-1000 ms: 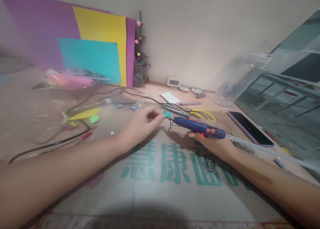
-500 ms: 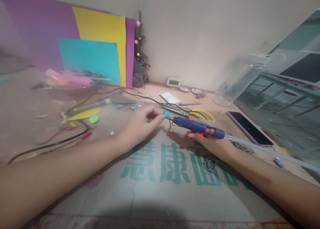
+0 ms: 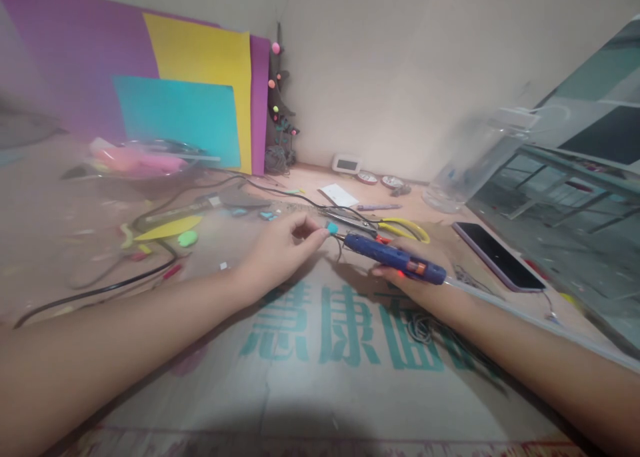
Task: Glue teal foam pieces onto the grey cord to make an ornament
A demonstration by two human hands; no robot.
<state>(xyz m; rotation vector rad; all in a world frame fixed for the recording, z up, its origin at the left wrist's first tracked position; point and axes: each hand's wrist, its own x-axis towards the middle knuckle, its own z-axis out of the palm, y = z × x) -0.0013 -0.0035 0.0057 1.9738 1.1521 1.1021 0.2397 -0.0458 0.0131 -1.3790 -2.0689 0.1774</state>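
Between the thumb and fingers of my left hand is a small blue foam piece, with a thin dark wire below it. My right hand is wrapped round a dark blue hot glue gun. Its metal nozzle points left and comes right up to the blue piece; whether they touch I cannot tell. A long clear glue stick sticks out of the gun's back end, and a red light glows at its grip. Just behind the gun lie pliers with yellow handles.
A phone lies on the right. Foam scraps, a green foam piece and a black cable spread over the left. Coloured sheets and a decorated dark branch stand at the back. A clear jug stands back right.
The glue gun's back end has dipped and shifted slightly left, with my right hand moving along. My left hand holds the blue foam piece in nearly the same place.
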